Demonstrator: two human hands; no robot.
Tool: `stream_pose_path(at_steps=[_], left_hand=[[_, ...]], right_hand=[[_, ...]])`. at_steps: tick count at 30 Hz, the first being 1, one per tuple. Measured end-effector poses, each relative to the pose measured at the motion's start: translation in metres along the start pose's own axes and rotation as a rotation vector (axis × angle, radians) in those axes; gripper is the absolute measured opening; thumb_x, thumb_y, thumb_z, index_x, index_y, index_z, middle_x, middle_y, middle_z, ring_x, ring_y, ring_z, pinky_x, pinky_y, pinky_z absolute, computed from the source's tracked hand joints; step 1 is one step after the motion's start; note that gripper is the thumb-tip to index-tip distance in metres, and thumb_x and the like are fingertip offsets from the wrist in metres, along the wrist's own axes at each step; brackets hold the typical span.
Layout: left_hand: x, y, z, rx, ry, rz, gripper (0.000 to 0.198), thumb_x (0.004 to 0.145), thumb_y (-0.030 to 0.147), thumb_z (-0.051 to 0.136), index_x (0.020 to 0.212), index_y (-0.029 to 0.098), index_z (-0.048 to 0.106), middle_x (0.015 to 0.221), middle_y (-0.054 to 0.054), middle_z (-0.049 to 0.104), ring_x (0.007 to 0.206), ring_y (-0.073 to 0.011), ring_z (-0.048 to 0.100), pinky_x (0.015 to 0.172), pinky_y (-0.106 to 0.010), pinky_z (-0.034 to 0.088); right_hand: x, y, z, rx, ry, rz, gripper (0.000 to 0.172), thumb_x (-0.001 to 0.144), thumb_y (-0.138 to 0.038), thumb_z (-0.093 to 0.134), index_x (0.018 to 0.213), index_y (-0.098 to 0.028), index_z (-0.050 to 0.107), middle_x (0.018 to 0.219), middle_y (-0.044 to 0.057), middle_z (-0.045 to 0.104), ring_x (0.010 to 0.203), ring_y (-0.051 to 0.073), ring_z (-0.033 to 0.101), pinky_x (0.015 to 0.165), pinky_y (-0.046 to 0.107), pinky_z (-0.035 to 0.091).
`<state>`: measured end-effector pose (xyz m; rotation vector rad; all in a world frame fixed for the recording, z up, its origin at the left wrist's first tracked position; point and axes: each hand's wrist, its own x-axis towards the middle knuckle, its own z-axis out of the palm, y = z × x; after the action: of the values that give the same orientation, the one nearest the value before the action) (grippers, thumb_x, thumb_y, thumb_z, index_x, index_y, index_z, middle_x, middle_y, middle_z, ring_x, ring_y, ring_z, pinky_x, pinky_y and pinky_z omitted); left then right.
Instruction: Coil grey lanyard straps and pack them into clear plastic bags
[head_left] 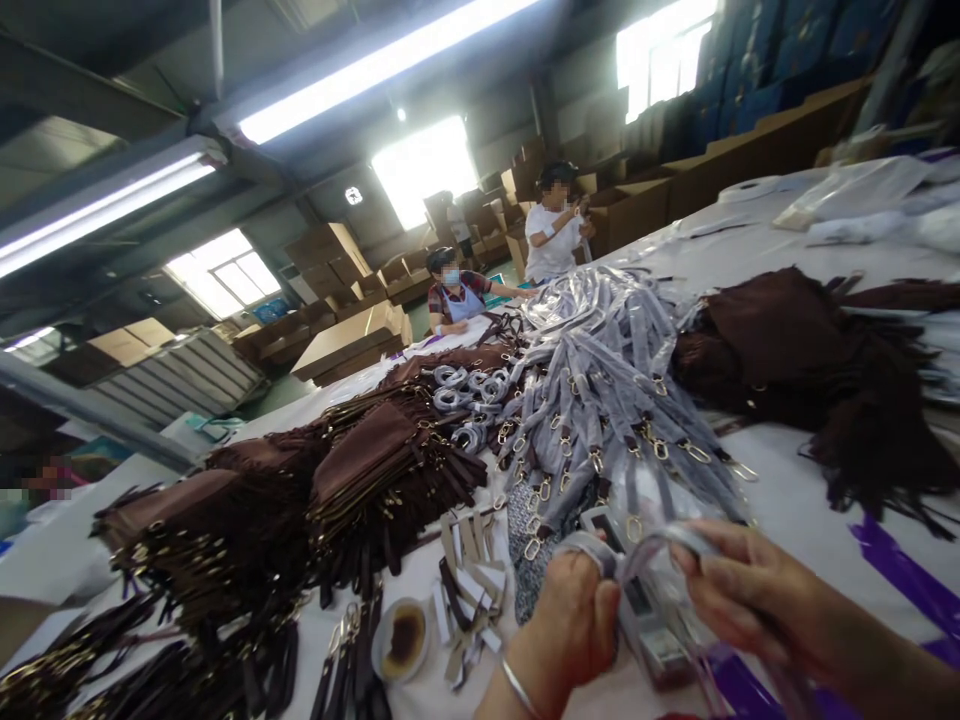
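Near the table's front edge, my left hand point(566, 620) is closed around a grey strap point(660, 540) that seems to be wrapped in clear plastic. My right hand point(757, 590) grips the same strap further right, its fingers pinched, and the strap arches between the two hands. Below them lies a grey box-shaped device point(656, 645), partly hidden and blurred. Just beyond is a large heap of plastic-wrapped straps point(577, 370) with gold clasps spread toward me. Several coiled straps point(465, 390) lie at the heap's left side.
Stacked brown fringed bags point(367, 455) stand left, more brown bags point(780, 330) right. A dish of brown liquid point(405, 640) sits by loose beige strips point(465, 590). Purple ribbon point(900, 570) lies right. Two co-workers, one in white point(551, 240), one in an apron point(461, 295), are across the table.
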<state>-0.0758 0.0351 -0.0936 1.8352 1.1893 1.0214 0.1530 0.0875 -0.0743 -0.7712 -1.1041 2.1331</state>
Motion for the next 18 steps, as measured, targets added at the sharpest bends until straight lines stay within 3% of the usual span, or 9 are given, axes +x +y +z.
stream_pose_path(at_steps=[3,5,7,9,11,13,14,16,18], left_hand=[[-0.013,0.02,0.006,-0.193,-0.267,-0.139,0.046,0.101,0.053,0.045,0.102,0.019,0.076,0.09,-0.014,0.069,0.084,-0.0269,0.06,0.085,-0.038,0.046],[-0.015,0.034,0.007,-0.428,-0.375,-0.291,0.061,0.094,0.073,0.046,0.081,0.019,0.073,0.07,-0.007,0.061,0.065,-0.0195,0.051,0.065,-0.032,0.041],[-0.01,0.046,0.005,-0.666,-0.352,-0.375,0.072,0.087,0.084,0.046,0.065,0.017,0.063,0.062,-0.005,0.056,0.054,-0.0139,0.044,0.056,-0.029,0.035],[0.001,0.056,0.0,-0.909,-0.16,-0.401,0.071,0.087,0.081,0.05,0.058,0.017,0.057,0.058,-0.003,0.054,0.055,-0.0129,0.048,0.058,-0.027,0.04],[0.018,0.064,-0.009,-1.202,0.121,-0.413,0.059,0.088,0.07,0.062,0.065,0.016,0.061,0.053,0.002,0.048,0.065,-0.0159,0.06,0.073,-0.029,0.05],[0.036,0.067,-0.021,-1.371,0.365,-0.381,0.045,0.088,0.059,0.071,0.078,0.016,0.066,0.051,0.007,0.04,0.079,-0.0188,0.068,0.092,-0.036,0.053],[0.044,0.067,-0.027,-1.389,0.458,-0.351,0.04,0.089,0.054,0.073,0.082,0.016,0.067,0.052,0.007,0.04,0.087,-0.0203,0.07,0.099,-0.039,0.052],[0.057,0.06,-0.037,-1.273,0.598,-0.265,0.036,0.09,0.052,0.073,0.084,0.017,0.068,0.055,0.006,0.044,0.1,-0.024,0.072,0.105,-0.041,0.049],[0.062,0.045,-0.043,-0.97,0.708,-0.18,0.039,0.091,0.055,0.068,0.081,0.018,0.068,0.059,0.002,0.052,0.11,-0.0273,0.07,0.106,-0.04,0.047]], right_hand=[[0.022,-0.012,-0.03,-0.424,0.224,-0.044,0.046,0.083,-0.064,0.073,0.079,-0.019,0.061,0.053,-0.005,0.054,0.039,0.007,0.037,0.04,0.021,0.026],[0.03,-0.004,-0.041,-0.677,0.205,-0.092,0.046,0.083,-0.063,0.072,0.074,-0.019,0.063,0.061,-0.002,0.06,0.052,0.012,0.049,0.049,0.023,0.037],[0.032,0.014,-0.037,-0.715,0.069,-0.112,0.051,0.086,-0.066,0.068,0.068,-0.019,0.062,0.064,-0.001,0.059,0.061,0.014,0.051,0.056,0.024,0.041],[0.029,0.035,-0.02,-0.547,-0.011,-0.054,0.059,0.09,-0.073,0.056,0.067,-0.019,0.058,0.058,-0.003,0.05,0.056,0.012,0.044,0.052,0.024,0.038],[0.023,0.054,0.0,-0.376,0.072,-0.036,0.062,0.093,-0.077,0.045,0.075,-0.02,0.058,0.055,-0.006,0.043,0.048,0.012,0.037,0.046,0.023,0.035],[0.016,0.064,0.016,-0.395,0.182,-0.156,0.055,0.094,-0.074,0.048,0.091,-0.021,0.063,0.063,-0.002,0.055,0.056,0.016,0.051,0.053,0.027,0.047],[0.013,0.067,0.021,-0.464,0.205,-0.232,0.049,0.093,-0.07,0.054,0.099,-0.022,0.065,0.072,0.002,0.062,0.066,0.02,0.059,0.063,0.031,0.054],[0.006,0.07,0.025,-0.609,0.128,-0.307,0.04,0.093,-0.062,0.059,0.099,-0.024,0.068,0.082,0.006,0.068,0.079,0.025,0.064,0.076,0.035,0.057],[-0.002,0.068,0.025,-0.622,-0.019,-0.226,0.039,0.093,-0.06,0.06,0.083,-0.024,0.068,0.074,0.004,0.066,0.069,0.021,0.061,0.066,0.03,0.055]])
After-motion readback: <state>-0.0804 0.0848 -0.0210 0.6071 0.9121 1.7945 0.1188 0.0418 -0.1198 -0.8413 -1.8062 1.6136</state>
